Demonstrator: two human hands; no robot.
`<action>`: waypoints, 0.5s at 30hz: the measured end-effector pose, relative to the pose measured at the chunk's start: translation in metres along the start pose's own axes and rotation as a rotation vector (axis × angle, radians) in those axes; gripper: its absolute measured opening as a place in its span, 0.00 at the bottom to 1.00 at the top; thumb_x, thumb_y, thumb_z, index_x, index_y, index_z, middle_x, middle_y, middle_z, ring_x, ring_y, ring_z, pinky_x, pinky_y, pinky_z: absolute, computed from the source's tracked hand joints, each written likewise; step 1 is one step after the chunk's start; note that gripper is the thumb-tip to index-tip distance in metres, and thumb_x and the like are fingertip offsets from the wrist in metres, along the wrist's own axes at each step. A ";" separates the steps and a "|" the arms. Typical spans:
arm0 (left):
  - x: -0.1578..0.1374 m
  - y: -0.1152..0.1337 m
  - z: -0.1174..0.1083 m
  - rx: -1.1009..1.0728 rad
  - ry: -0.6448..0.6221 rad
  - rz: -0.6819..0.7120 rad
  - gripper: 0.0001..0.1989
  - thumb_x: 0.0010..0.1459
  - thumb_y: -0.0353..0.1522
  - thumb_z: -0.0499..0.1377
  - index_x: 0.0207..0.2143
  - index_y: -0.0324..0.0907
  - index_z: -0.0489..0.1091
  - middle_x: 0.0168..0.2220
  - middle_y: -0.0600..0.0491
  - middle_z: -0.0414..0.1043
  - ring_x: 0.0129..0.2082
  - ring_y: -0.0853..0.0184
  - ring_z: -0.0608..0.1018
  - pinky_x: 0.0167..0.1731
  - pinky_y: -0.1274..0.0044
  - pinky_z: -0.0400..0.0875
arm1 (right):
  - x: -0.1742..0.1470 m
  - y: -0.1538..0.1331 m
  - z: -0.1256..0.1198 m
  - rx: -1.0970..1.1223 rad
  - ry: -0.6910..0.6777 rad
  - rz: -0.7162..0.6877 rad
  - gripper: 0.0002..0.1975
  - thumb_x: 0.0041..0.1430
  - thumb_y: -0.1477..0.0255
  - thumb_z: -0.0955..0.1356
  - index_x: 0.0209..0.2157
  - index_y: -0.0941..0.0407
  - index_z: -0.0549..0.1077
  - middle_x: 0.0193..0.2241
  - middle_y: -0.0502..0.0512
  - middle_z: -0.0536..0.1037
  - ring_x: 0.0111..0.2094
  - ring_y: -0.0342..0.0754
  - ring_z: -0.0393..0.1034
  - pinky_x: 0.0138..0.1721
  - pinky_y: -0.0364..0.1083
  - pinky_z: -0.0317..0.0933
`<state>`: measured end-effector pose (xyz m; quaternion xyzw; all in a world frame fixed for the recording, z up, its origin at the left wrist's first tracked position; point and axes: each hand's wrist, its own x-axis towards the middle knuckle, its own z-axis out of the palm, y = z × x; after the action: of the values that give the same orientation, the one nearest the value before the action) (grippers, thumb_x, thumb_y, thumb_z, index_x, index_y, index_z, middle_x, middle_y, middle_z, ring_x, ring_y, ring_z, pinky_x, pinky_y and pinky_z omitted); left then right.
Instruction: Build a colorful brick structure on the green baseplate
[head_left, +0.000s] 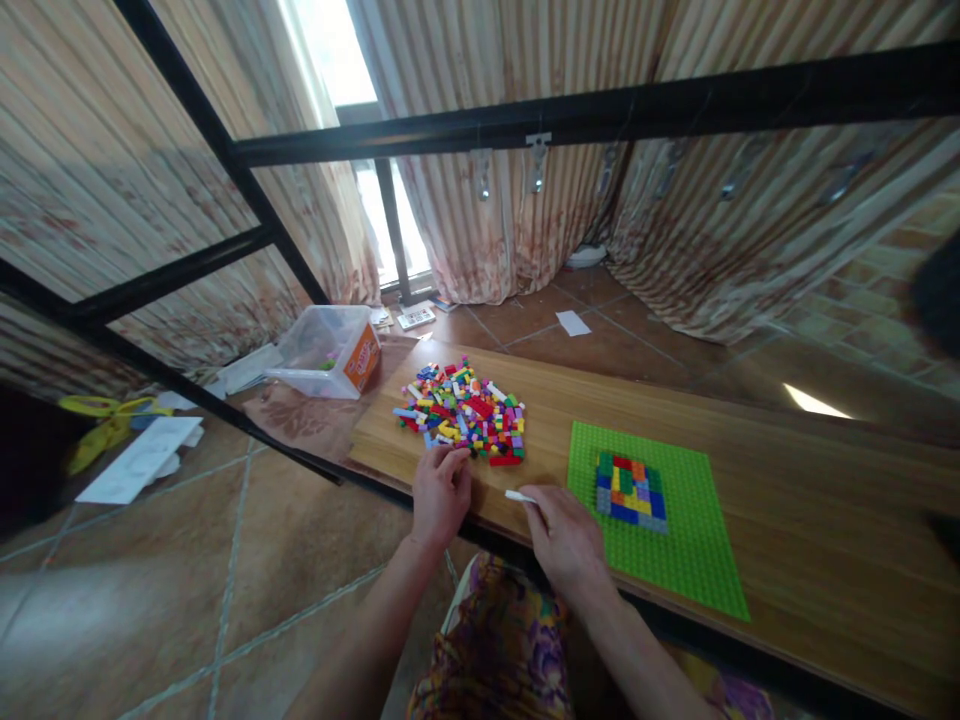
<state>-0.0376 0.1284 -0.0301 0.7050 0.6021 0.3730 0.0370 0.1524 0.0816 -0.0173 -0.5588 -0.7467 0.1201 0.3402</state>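
My right hand (pixel 566 535) is closed on a narrow white piece (pixel 519 496), held between thumb and fingers over the table's front edge. Its exact kind is too small to tell. At the near edge of a heap of toy building bricks (pixel 465 410), my left hand (pixel 441 490) has its fingers pinched together; whatever may be between them is hidden. Right of my right hand lies a green studded baseplate (pixel 690 540). On it sits a low, squarish build of bricks (pixel 631 492), mainly blue and grey around the outside with yellow, red, orange and green inside.
The narrow wooden table (pixel 817 530) runs from centre to right. A clear plastic bin (pixel 307 345) with an orange label stands beyond its left end. Black metal bars (pixel 435 135) cross behind, before patterned curtains (pixel 480 240). Papers (pixel 142 460) lie on the tiled floor.
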 end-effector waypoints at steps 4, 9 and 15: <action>0.003 0.002 0.009 0.013 -0.017 0.045 0.11 0.59 0.27 0.56 0.43 0.44 0.73 0.41 0.49 0.71 0.43 0.63 0.73 0.45 0.70 0.71 | 0.014 0.000 0.013 -0.076 -0.047 -0.033 0.10 0.64 0.75 0.62 0.38 0.55 0.74 0.35 0.55 0.78 0.38 0.50 0.70 0.42 0.49 0.62; 0.001 0.002 0.014 -0.007 0.010 0.057 0.09 0.59 0.27 0.56 0.41 0.43 0.74 0.40 0.48 0.70 0.43 0.63 0.73 0.44 0.70 0.71 | 0.021 0.002 0.016 -0.151 -0.013 -0.021 0.11 0.63 0.77 0.61 0.37 0.55 0.75 0.39 0.56 0.77 0.41 0.51 0.67 0.45 0.49 0.61; -0.006 0.004 0.018 -0.068 0.061 0.056 0.10 0.61 0.27 0.54 0.42 0.41 0.73 0.41 0.47 0.70 0.44 0.63 0.72 0.46 0.70 0.71 | 0.038 -0.002 0.022 -0.144 0.009 0.001 0.10 0.63 0.75 0.62 0.39 0.55 0.75 0.40 0.57 0.76 0.42 0.51 0.66 0.45 0.49 0.61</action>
<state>-0.0240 0.1290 -0.0437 0.7082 0.5700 0.4152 0.0321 0.1308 0.1205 -0.0178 -0.5827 -0.7516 0.0639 0.3026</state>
